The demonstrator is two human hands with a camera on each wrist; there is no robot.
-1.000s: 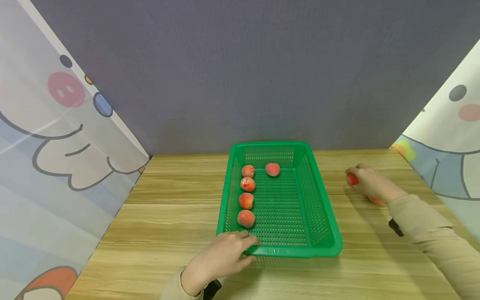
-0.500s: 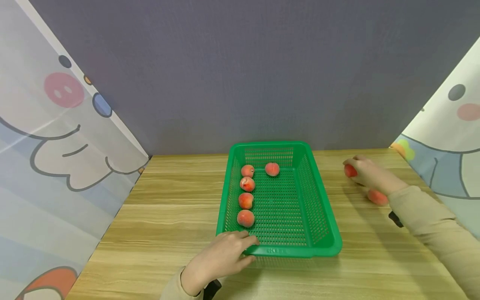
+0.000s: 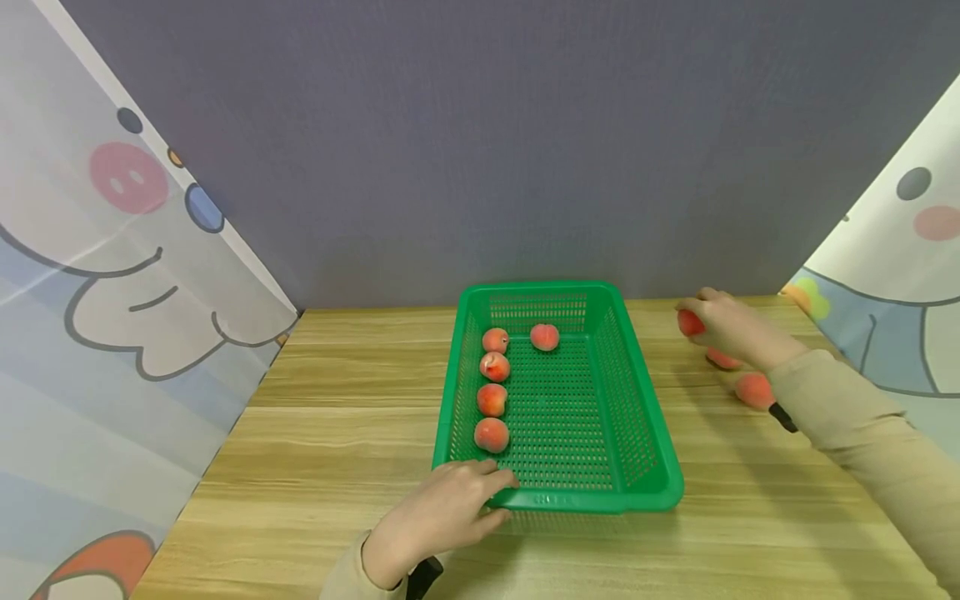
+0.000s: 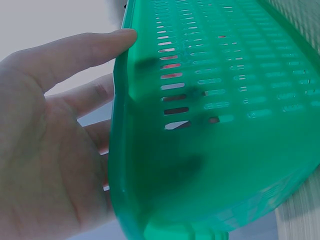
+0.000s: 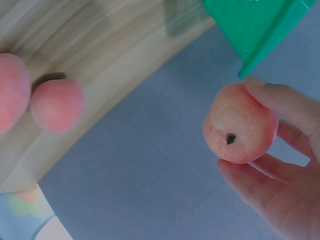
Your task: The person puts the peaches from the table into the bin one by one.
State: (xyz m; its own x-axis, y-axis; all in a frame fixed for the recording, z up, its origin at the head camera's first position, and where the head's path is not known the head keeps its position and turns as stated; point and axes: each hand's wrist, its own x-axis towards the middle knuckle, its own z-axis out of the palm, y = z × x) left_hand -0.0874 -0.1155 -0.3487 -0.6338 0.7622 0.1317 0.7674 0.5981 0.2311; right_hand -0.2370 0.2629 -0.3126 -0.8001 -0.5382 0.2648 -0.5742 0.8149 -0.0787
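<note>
A peach (image 5: 240,125) is held between the thumb and fingers of my right hand (image 3: 733,327), raised above the table to the right of the green plastic basket (image 3: 652,433). Its dark stem end shows in the right wrist view. Two more peaches lie on the table under the right forearm, a nearer peach (image 3: 753,390) and a farther peach (image 3: 723,358) partly covered by the hand. My left hand (image 3: 448,508) grips the basket's near left rim (image 4: 120,125), thumb on one side and fingers on the other. Inside, several peaches (image 3: 492,400) line the left wall, and a single peach (image 3: 544,337) sits by the far wall.
The wooden table (image 3: 337,417) meets a grey wall panel (image 3: 525,150) at the back. Printed cartoon curtains (image 3: 97,292) hang on the left and right sides. The basket's perforated walls stand up around the fruit.
My right hand has lifted the peach off the table and carried it up and slightly left, uncovering the two peaches behind it. My left hand and the basket stay in place.
</note>
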